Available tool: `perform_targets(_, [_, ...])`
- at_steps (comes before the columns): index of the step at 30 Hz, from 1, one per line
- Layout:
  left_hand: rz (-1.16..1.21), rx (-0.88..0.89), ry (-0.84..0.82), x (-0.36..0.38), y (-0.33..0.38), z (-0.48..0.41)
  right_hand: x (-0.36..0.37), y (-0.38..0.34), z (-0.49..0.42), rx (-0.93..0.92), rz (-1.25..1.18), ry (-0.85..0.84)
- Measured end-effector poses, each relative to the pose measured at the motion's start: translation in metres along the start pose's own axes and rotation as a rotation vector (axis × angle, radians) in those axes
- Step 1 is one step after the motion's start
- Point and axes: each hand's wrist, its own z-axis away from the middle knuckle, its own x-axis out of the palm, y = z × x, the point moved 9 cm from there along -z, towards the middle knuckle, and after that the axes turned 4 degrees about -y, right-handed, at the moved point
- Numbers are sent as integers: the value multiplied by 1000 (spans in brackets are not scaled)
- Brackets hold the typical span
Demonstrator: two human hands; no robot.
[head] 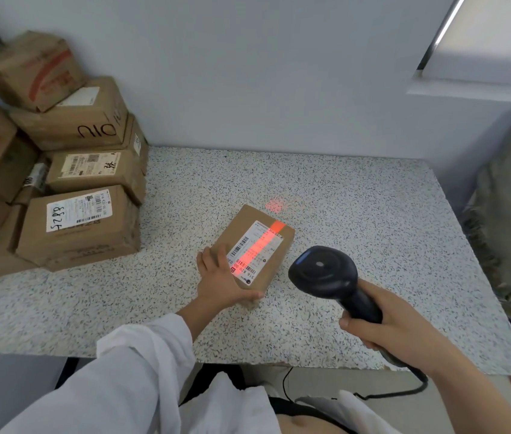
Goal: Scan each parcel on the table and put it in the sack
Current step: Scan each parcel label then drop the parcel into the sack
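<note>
A small brown cardboard parcel lies on the speckled table, its white label facing up. A red scanner beam runs along the label, and a red patch of light falls on the table just beyond the box. My left hand holds the parcel's near left corner, fingers on top and thumb along the near side. My right hand grips the handle of a black barcode scanner, whose head points at the label from the right. The olive-green sack stands past the table's right edge.
A stack of several brown parcels fills the table's left end against the wall. The scanner's black cable hangs below the front edge. White wall runs behind the table, with a window ledge at the upper right.
</note>
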Motion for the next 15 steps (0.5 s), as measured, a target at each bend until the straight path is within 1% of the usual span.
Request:
perform_targets(4, [-12, 1, 3, 0, 0, 0, 3, -12, 2, -33, 25, -25])
perform_targets(15, [-37, -10, -9, -1, 1, 2, 5, -17, 0, -38, 31, -42])
